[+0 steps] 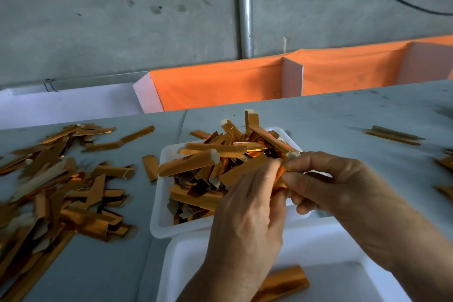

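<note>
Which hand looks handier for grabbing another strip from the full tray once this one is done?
Probably the left hand: it hovers right over the heaped tray, fingertips beside its strips. The right hand sits mostly at the tray's right rim. Both pinch the held strip now.

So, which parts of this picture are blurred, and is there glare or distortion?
In the head view, the loose strips on the left are smeared by motion blur; the left hand, right hand and the gold strip they pinch look sharper; one foil piece in the white tray glints; the table edge bows, a wide-angle effect.
</note>
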Demonstrator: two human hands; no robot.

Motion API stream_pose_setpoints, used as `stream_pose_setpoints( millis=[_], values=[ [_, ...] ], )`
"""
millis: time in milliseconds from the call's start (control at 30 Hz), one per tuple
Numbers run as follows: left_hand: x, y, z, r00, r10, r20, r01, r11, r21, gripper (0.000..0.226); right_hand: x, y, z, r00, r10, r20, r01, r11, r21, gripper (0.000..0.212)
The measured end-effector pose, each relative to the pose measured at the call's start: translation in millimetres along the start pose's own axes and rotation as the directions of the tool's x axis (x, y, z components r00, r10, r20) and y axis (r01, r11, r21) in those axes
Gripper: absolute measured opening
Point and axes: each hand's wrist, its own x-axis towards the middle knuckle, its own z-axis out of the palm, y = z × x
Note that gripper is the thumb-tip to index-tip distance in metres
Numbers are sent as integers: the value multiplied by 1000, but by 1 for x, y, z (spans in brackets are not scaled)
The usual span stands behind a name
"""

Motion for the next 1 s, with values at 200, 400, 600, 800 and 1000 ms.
stream_pose_setpoints(
  millis=[200,400,600,800,1000],
  values=[
    [0,-9,-10,996,-71,59,82,970,-231,41,-1,-7,-10,1000,-5,-13,6,996,90,16],
    [0,-10,-13,992,-17,128,66,917,-393,37,0,-3,-17,993,104,64,-115,972,205,9],
    [1,-13,-14,984,57,171,46,840,-540,38,2,1,-20,975,108,196,-172,924,343,11],
    [-1,-17,-14,973,57,223,87,807,-584,42,6,5,-19,968,130,216,-214,877,429,7],
    [0,-18,-14,971,87,225,62,812,-581,45,7,8,-26,958,76,278,-178,915,361,15]
  ],
)
